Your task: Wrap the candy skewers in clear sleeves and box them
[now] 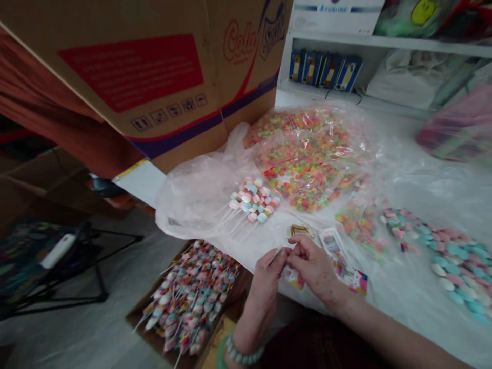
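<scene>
My left hand (267, 279) and my right hand (313, 266) meet at the table's near edge, fingertips pinched together on a small clear packet with a colourful print (294, 278). What exactly sits inside the packet is too small to tell. Just beyond my fingers lie a bundle of gold twist ties (299, 230) and a few printed clear packets (338, 251). A small heap of pastel marshmallow sticks (251, 201) rests further out on the plastic sheet. My left wrist wears a bead bracelet.
Clear bags of small multicoloured candies (303, 159) spread across the table, loose pastel marshmallows (453, 261) at right. A cardboard box of wrapped sticks (188, 297) sits on the floor at left. A large cardboard carton (154, 77) looms above; shelves (365, 46) stand behind.
</scene>
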Demonstrator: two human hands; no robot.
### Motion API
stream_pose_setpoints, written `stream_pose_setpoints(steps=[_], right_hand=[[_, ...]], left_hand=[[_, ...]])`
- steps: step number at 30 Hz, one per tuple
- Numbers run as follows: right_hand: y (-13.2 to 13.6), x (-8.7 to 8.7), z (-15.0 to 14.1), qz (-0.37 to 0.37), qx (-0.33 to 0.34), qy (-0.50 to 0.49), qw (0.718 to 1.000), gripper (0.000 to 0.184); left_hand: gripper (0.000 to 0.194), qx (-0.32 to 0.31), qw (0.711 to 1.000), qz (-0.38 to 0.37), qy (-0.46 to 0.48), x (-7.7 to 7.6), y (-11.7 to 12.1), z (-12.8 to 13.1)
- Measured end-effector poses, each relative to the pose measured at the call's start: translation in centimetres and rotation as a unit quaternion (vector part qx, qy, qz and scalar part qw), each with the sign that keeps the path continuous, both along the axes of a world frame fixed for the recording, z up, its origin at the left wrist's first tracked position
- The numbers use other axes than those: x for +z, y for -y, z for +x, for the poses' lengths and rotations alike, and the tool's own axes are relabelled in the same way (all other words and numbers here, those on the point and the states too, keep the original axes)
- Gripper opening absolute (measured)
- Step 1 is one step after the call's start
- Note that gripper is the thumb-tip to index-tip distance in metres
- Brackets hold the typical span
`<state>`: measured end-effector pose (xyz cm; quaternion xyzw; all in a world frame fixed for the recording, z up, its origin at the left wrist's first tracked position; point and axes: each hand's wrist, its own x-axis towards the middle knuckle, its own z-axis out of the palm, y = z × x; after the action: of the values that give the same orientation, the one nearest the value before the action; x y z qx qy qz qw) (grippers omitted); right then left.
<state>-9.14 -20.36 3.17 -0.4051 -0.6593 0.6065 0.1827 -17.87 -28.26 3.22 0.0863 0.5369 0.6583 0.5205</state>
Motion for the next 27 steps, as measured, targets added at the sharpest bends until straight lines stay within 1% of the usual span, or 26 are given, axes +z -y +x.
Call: stream_pose_setpoints(steps=[2,4,5,6,7,9,10,11,13,15,17,19,20,22,23,24,26,27], right_hand=[[0.3,-0.3,-2.0,0.0,0.016,0.0,1.0,0.02],[0.7,-0.6,-4.1,-0.047,0.012,-0.024,0.999,0.014],[0.8,-0.7,-5.2,-0.093,0.006,-0.04,0.995,0.015],[0.9,-0.9,-6.3,-0.158,-0.004,-0.054,0.986,0.017],[0.9,-1.0,-7.4,-0.233,-0.016,-0.064,0.97,0.018],[0.7,-1.1,-9.6,-0.359,-0.045,-0.07,0.929,0.015],[0.5,-1.1,-10.5,-0.399,-0.058,-0.07,0.912,0.008],[0.2,-1.1,-11.4,-0.425,-0.067,-0.071,0.9,0.001],[-0.4,-1.0,-12.6,-0.444,-0.077,-0.072,0.89,0.011],[-0.8,-0.9,-13.0,-0.456,-0.083,-0.072,0.883,0.017],[-1.0,-0.8,-12.2,-0.455,-0.088,-0.066,0.883,0.018],[-0.9,-0.5,-10.2,-0.444,-0.097,-0.06,0.889,0.013],[-0.7,-0.3,-8.9,-0.428,-0.098,-0.058,0.897,0.011],[-0.4,0.3,-6.1,-0.357,-0.085,-0.058,0.928,0.012],[-0.2,0.6,-4.8,-0.293,-0.065,-0.057,0.952,0.013],[0.1,0.9,-3.7,-0.238,-0.047,-0.057,0.968,0.014],[0.7,1.4,-2.1,-0.157,-0.019,-0.058,0.986,0.015],[1.1,1.6,-1.7,-0.136,-0.017,-0.059,0.989,0.016]], left_hand=[[0.025,0.008,0.998,0.014,0.053,-0.4,1.4,-1.7],[0.02,0.067,0.994,0.007,0.091,-1.1,2.6,-3.4],[0.017,0.113,0.988,-0.004,0.103,-1.5,3.2,-4.3],[0.014,0.165,0.98,-0.019,0.111,-1.9,3.7,-5.2],[0.012,0.213,0.969,-0.033,0.118,-2.2,4.1,-6.0],[0.01,0.276,0.95,-0.05,0.137,-2.5,4.6,-7.3],[0.009,0.292,0.944,-0.052,0.145,-2.5,4.7,-7.7],[0.009,0.3,0.94,-0.052,0.153,-2.4,4.7,-8.0],[0.012,0.297,0.938,-0.053,0.168,-2.3,4.6,-8.2],[0.014,0.296,0.938,-0.045,0.176,-2.4,4.4,-8.1],[0.012,0.305,0.933,-0.043,0.186,-2.6,4.3,-7.9],[0.013,0.299,0.934,-0.051,0.19,-2.8,4.3,-7.6],[0.014,0.287,0.939,-0.053,0.181,-2.8,4.3,-7.4],[0.015,0.259,0.956,-0.043,0.135,-2.5,4.0,-7.0],[0.016,0.253,0.961,-0.036,0.106,-2.2,3.7,-6.6],[0.017,0.251,0.964,-0.032,0.079,-1.9,3.3,-6.2],[0.022,0.258,0.965,-0.039,0.041,-1.4,2.2,-5.0],[0.024,0.26,0.964,-0.044,0.029,-1.1,1.5,-4.3]])
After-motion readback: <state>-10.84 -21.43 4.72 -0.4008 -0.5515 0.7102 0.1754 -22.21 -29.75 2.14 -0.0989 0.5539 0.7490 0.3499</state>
